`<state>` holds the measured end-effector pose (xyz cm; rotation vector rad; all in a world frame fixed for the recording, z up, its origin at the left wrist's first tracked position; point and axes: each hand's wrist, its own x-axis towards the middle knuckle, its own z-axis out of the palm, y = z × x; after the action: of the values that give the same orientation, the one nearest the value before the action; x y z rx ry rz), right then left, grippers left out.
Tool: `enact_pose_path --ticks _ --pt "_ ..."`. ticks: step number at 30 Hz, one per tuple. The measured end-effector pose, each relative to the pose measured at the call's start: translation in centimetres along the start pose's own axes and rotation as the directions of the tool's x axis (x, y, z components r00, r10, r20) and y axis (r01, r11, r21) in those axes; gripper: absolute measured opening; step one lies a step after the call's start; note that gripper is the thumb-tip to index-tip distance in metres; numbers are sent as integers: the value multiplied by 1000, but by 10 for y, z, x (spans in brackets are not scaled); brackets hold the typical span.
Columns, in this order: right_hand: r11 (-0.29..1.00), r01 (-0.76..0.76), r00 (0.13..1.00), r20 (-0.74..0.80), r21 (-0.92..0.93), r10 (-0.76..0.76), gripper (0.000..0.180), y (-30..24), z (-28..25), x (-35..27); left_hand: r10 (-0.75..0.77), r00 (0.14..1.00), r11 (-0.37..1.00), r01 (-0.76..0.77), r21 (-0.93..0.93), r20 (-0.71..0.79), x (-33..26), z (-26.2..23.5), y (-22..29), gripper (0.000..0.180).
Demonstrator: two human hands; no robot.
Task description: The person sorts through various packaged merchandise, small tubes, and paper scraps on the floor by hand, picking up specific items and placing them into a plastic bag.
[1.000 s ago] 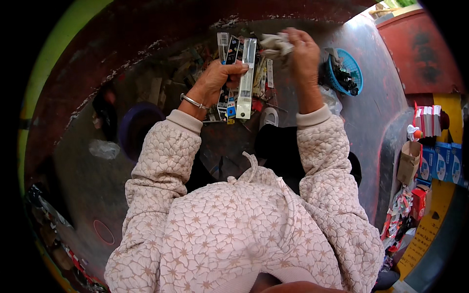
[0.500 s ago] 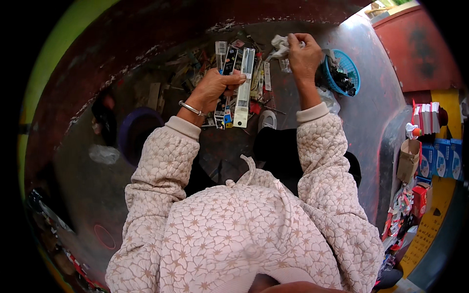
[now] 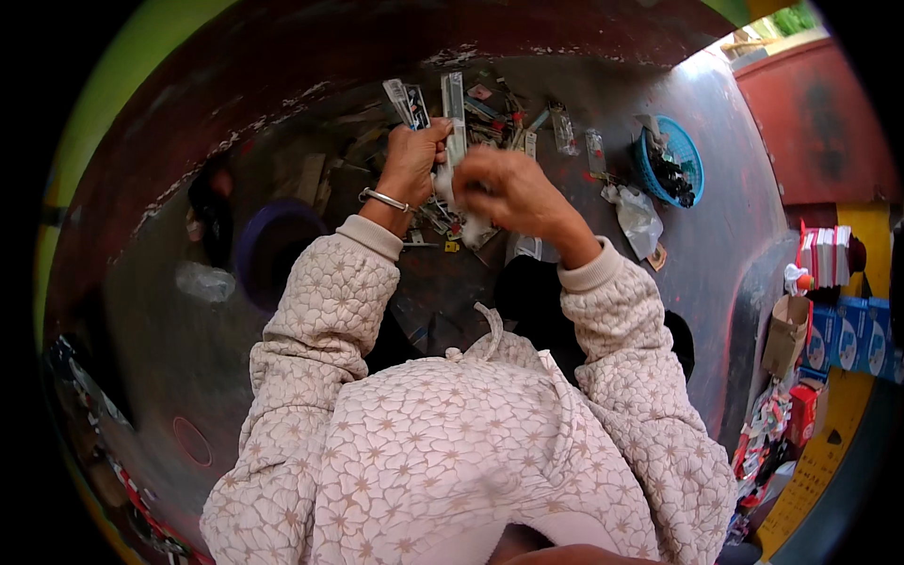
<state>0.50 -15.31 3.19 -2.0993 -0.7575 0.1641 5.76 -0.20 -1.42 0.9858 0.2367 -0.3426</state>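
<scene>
Packets (image 3: 454, 102) in left grip (image 3: 411, 156); basket (image 3: 692, 151) right; basin (image 3: 248, 247) left.

The right hand (image 3: 508, 188) is blurred. The white cloth (image 3: 478, 232) is partly covered by it. The lower ends of the packets (image 3: 397, 101) are hidden by the left hand (image 3: 411, 158). Parts of the pile (image 3: 497, 127) are too small to be identified. The coat (image 3: 471, 433) is cut off at the lower edge.

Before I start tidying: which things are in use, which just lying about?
In use: long narrow packet, slim packets in left hand, crumpled white cloth at right hand.
Seemingly lying about: blue plastic basket, purple basin, translucent plastic bags.
</scene>
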Motion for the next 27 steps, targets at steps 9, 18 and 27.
enact_pose_path --ticks 9,18,27 --pt "729 -376 708 -331 571 624 32 30 -41 -12 91 994 984 -82 159 -52 -1 3 -2 7" --pt "506 -500 810 175 703 559 23 16 -10 -2 -42 991 997 50 -60 130 -6 7 3 21" --pt "371 -540 817 365 756 446 16 7 -16 -5 15 940 973 64 -220 340 0 1 18 48"
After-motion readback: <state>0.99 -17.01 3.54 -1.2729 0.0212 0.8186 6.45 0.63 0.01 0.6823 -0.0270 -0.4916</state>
